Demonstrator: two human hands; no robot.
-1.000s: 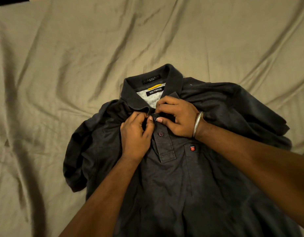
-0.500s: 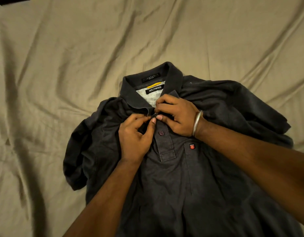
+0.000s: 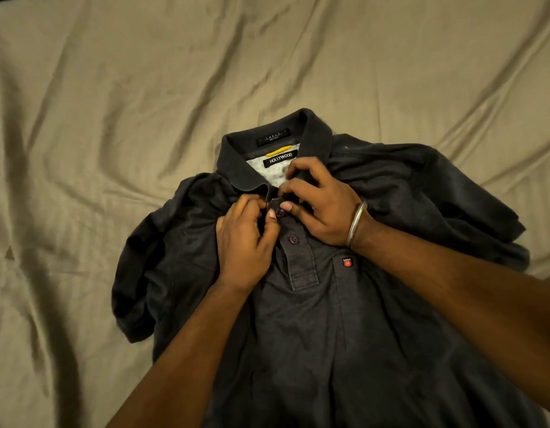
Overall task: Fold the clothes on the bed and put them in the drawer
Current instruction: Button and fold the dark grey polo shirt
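1. A tan bed sheet point(image 3: 119, 125), creased in long folds, fills the head view; a dark shape sits at its far left corner, too small to identify.
2. A dark grey polo shirt point(image 3: 314, 350) lies face up on the sheet, collar pointing away from the person, its body running off the near edge of the picture.
3. The left hand point(image 3: 244, 242) rests on the shirt's chest just left of the button strip, its fingers curled and its thumb and forefinger pinching the cloth edge at the top button point(image 3: 280, 212).
4. The right hand point(image 3: 321, 208) lies across from it, touching the same spot; its fingers are bent over the collar's right side and its thumb presses the strip beside the top button. Both hands grasp the shirt placket.
5. A second button point(image 3: 293, 240) shows just nearer the person than the two thumbs, fastened.
6. A metal bangle point(image 3: 356, 222) circles the right wrist.
7. A small red badge point(image 3: 347, 262) sits on the chest just below the right wrist.
8. Beyond the right hand's fingertips, inside the open collar point(image 3: 236, 168), is a black label point(image 3: 280, 158) reading HOLLYWOOD, with a yellow loop above it.
9. The left sleeve point(image 3: 138, 288) is bunched outward from the left forearm; the other sleeve is rumpled beyond the right forearm.
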